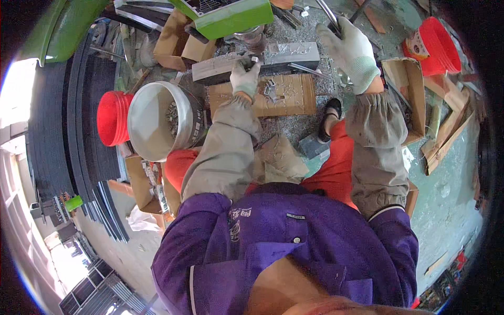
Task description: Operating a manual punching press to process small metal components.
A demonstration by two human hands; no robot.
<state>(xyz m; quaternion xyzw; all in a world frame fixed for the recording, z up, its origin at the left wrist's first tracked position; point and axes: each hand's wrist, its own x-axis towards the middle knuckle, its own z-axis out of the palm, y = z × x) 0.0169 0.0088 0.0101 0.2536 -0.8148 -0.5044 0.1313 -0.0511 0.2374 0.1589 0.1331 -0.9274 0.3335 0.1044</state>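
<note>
My left hand (244, 80), in a white glove, pinches a small metal piece (254, 60) at the grey metal block (203, 70), below the spindle (252, 40) of a green machine (233, 20). Whether the spindle touches the piece, I cannot tell. My gloved right hand (355, 55) is raised to the right, closed around the dark grip of a lever (327, 11) with a shiny metal rod. Short metal pieces (272, 90) lie on a flat cardboard sheet (300, 94) just in front of the block. Metal shavings cover the block's right part.
A white bucket (152, 113) with metal pieces inside and a red bucket (109, 119) stand left. Right are an open cardboard box (416, 94) and another red bucket (443, 50). Long dark metal profiles (55, 121) are stacked far left. Shavings litter the floor.
</note>
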